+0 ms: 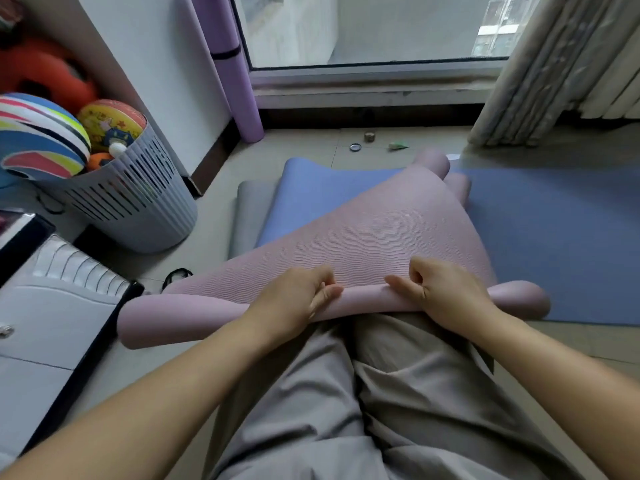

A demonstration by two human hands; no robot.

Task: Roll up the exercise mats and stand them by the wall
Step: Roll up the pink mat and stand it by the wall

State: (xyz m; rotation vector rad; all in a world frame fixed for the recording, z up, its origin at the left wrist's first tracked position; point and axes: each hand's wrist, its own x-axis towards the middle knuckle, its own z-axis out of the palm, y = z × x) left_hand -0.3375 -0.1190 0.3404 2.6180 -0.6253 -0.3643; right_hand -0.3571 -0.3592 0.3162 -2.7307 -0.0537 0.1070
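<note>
- While the pink mat [374, 230] lies slantwise across the blue mat [554, 237], its near edge is wound into a thin roll [180, 317] that runs just in front of the person's knees.
- The left hand [298, 299] clasps this roll near its middle, with the fingers curled over the top and the thumb [330, 292] pressed against the ribbed surface.
- The right hand [443, 292] grips the same roll just beside the left, knuckles up and fingers bent tight, with its thumb [398, 282] laid flat along the roll and pointing toward the other hand.
- Neither hand is slack; both are closed on the pink mat, and a narrow stretch of roll shows between them.
- The roll's left end juts past the blue mat's near left corner onto the floor tiles, while its right end rests on the blue mat.
- The pink mat's far end [433, 161] also curls up, over the blue mat's far edge.
- A grey mat [249, 216] peeks out from under the blue mat's left side.
- Beyond the blue mat's far left corner, a purple rolled mat [235, 81] stands upright against the wall beside the window frame.
- Left of the blue mat sits a slatted grey basket [138, 202] filled with balls [110, 123].
- Past the blue mat's far edge lie a round lid [355, 147], a small spool [370, 136] and a green scrap [398, 145].
- A pale curtain [554, 64] hangs beyond the blue mat's far right side.
</note>
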